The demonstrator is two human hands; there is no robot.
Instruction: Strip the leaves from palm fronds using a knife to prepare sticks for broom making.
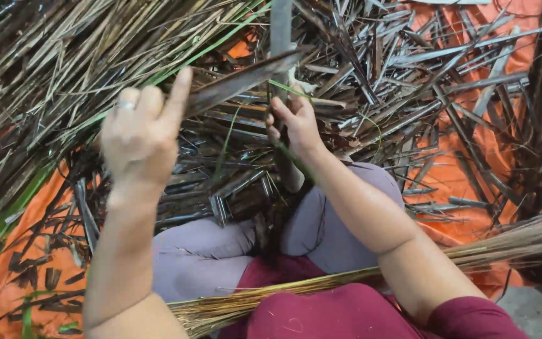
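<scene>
**Stripping a dry palm leaf with a knife**

Holding a dry brown leaf strip point(246, 78), the left hand point(139, 135) pinches its end between thumb and fingers, so the strip runs up and to the right, above the person's lap. The right hand point(293, 122) is closed around a knife point(280, 37); its blade points up and crosses the strip near the middle. A thin green rib point(290, 91) lies just beside the blade.

All around there is a heap of cut strips point(371, 75) on an orange sheet point(465, 169). A bundle of thin ribs point(321, 285) rests across the thighs.

In my judgement, the blade may slip along the smooth leaf toward the left fingers, because they hold the strip close to the cutting line. The rib could also snap if the knife bites too deep.
</scene>
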